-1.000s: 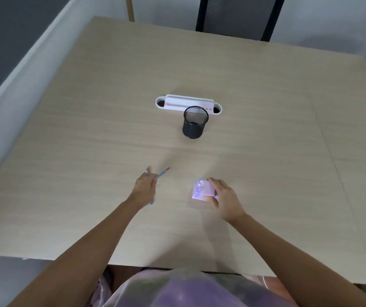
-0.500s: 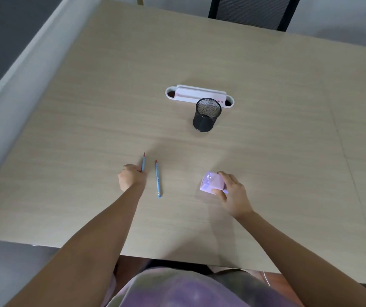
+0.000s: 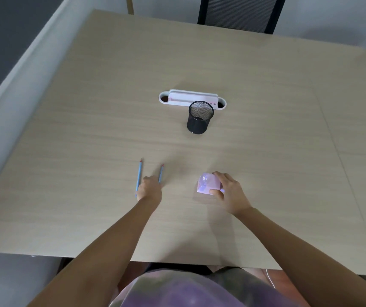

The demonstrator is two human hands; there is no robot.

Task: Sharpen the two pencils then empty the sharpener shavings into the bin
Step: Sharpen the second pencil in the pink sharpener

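Two blue pencils with red tips lie side by side on the wooden table (image 3: 266,151), tips pointing away from me. The left pencil (image 3: 139,173) lies free just beside my left hand (image 3: 149,189). The right pencil (image 3: 161,172) still lies flat, its near end hidden under that hand's curled fingers, which close on it. My right hand (image 3: 230,193) grips a pale purple sharpener (image 3: 207,183) that rests on the table to the right of the pencils. A black mesh bin (image 3: 199,118) stands upright farther back, in the middle of the table.
A white oblong desk holder (image 3: 177,99) sits just behind the mesh bin. A dark chair (image 3: 239,14) stands at the table's far edge. The table's near edge runs just in front of my body, and a grey wall panel lies off to the left.
My left hand first held both pencils, then laid them down apart. It has now shifted right from the left pencil onto the right one. My right hand has stayed on the sharpener.
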